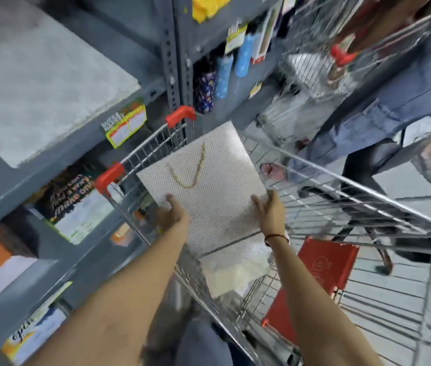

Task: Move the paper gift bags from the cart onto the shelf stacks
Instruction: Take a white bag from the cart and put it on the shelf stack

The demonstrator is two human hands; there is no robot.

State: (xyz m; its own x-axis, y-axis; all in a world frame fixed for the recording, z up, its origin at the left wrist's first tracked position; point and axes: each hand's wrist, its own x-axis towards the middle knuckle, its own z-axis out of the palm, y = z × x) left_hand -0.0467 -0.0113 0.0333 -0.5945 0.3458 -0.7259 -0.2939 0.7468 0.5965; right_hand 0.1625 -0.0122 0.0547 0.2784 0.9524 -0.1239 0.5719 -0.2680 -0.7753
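Both hands grip a flat white dotted gift bag (204, 180) with a gold cord handle above the wire cart (341, 207): left hand (172, 215) on its near-left edge, right hand (271, 210) on its right edge. Grey shelf (50, 165) at left.

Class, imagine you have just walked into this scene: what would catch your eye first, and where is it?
First, the white dotted gift bag with a gold cord handle, held flat at centre by the left hand and right hand above a wire cart. Next, the red bag lying in the cart at lower right. On the left stands a grey shelf with stacked printed bags and a yellow price tag.
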